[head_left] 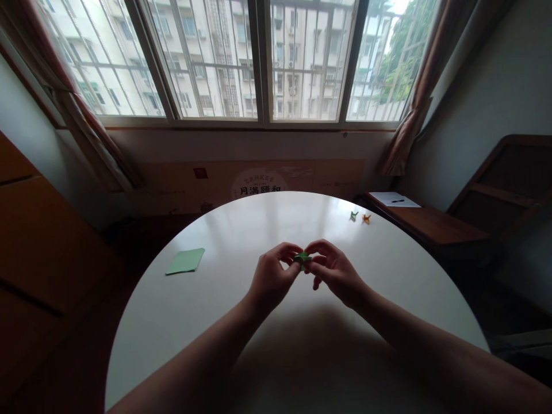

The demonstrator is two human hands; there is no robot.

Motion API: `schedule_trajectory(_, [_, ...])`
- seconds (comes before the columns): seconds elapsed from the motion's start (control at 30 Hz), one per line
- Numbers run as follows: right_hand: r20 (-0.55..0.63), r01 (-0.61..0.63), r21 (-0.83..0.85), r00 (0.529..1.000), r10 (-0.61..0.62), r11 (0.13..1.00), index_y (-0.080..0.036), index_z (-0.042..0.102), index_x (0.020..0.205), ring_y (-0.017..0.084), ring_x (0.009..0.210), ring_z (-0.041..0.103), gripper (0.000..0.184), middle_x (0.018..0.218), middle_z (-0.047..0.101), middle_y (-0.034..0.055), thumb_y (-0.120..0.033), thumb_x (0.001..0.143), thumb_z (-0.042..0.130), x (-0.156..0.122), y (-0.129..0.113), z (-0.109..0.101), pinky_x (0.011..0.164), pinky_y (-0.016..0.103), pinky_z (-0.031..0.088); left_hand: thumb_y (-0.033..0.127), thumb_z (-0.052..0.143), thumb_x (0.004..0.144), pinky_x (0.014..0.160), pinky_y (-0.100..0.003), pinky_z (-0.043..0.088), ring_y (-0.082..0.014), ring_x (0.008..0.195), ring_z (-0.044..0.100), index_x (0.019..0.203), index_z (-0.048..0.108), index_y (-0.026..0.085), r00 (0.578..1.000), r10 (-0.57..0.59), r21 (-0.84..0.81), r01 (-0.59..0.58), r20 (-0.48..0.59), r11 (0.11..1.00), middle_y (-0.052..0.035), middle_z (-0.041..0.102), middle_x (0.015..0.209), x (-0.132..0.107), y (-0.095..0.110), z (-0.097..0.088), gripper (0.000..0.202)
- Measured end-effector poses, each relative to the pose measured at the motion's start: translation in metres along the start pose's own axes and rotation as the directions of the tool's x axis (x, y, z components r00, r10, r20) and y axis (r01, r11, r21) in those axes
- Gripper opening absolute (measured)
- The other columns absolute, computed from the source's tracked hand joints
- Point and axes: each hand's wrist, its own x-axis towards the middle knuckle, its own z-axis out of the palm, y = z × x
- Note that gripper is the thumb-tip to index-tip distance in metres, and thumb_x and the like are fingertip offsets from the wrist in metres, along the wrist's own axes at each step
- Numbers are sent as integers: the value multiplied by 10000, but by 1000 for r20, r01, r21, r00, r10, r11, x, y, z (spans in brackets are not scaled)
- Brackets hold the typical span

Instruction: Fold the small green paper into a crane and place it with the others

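At the frame's centre, the left hand and right hand pinch a small, folded green paper piece over the round white tabletop. A flat, pale-green paper square lies mid-left in the frame.

Counter before the window
Over the counter's middle, small piece between left fingers and right fingers; to their left, paper stack; to their right and farther back, two figures side by side near the rim; past the rim, side stand with sheet, pen on top; behind, panel below window, curtain at either side.
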Motion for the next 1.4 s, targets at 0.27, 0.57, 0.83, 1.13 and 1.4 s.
schedule_trajectory(0.27, [-77, 27, -21, 997, -29, 999, -207, 620, 879, 175, 696, 621, 116, 788, 654, 15, -215, 769, 655, -2, 1, 7, 449, 248, 527, 130, 637, 773, 627, -263, 524, -183, 757, 651, 1040, 677, 191, 994, 104, 163, -96, -41, 982, -39, 716, 868, -5, 8, 5, 277])
schedule_trajectory(0.57, [-47, 85, -45, 995, -87, 995, -219, 675, 953, 195, 740, 643, 160, 837, 682, 34, -245, 797, 700, -4, -4, 9, 497, 286, 558, 192, 646, 815, 582, -253, 528, -197, 745, 679, 995, 693, 201, 999, 35, 65, -34, -24, 997, -38, 730, 822, -5, 8, 4, 186])
schedule_trajectory(0.83, [-57, 37, 94, 998, -32, 995, -227, 684, 965, 181, 728, 637, 214, 938, 678, 46, -296, 777, 760, -2, -5, 2, 469, 274, 557, 320, 702, 796, 442, -216, 526, -146, 614, 594, 936, 716, 125, 983, -169, -271, 181, 67, 945, -37, 664, 706, 1, 4, 0, 240])
schedule_trajectory(1.13, [-6, -144, 161, 989, 147, 976, -229, 730, 1100, 166, 709, 597, 370, 853, 678, 44, -354, 762, 813, 2, 3, -5, 469, 243, 523, 325, 720, 766, 417, -195, 490, -133, 585, 564, 877, 743, 122, 967, -235, -321, 255, 100, 912, -35, 639, 665, 2, 9, 0, 232])
schedule_trajectory(1.4, [-16, -190, 180, 980, 196, 965, -221, 763, 1057, 157, 703, 562, 352, 833, 684, 51, -365, 743, 827, 2, 0, -2, 460, 222, 482, 419, 677, 824, 418, -197, 493, -136, 606, 567, 854, 734, 122, 967, -225, -296, 251, 119, 922, -45, 639, 700, 2, 6, -2, 304])
